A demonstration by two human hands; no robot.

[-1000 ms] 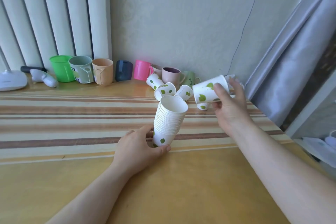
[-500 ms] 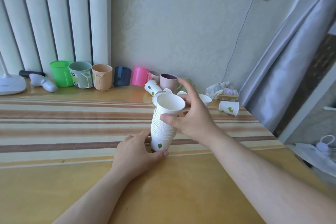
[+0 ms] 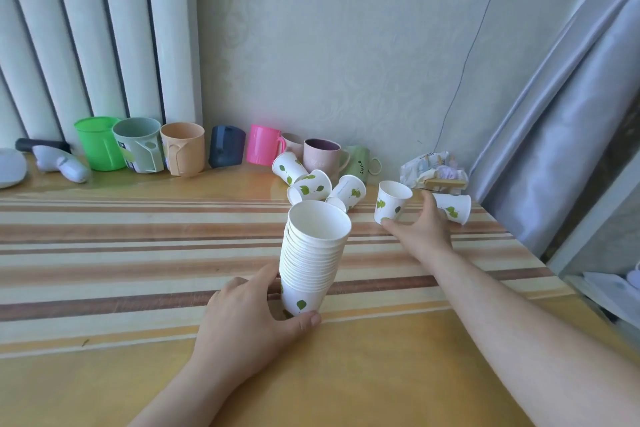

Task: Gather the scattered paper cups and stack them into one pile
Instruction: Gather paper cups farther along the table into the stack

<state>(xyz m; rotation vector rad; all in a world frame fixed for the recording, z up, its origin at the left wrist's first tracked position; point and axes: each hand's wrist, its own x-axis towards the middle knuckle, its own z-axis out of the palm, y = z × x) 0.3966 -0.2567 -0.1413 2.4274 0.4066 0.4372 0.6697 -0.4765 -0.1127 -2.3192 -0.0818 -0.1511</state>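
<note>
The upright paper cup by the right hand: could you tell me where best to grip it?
Grip the upright cup around its side wall, coming from the near right where the right hand already reaches. It stands mouth up and apart from its neighbours, so fingers can wrap it.

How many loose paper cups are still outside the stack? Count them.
5. Three lie tipped behind the stack. One stands upright at the right hand's fingertips; one lies sideways beyond that hand. More could hide behind these.

Striped table open left of stack; fallen paper cups and mugs crowd behind.
</note>
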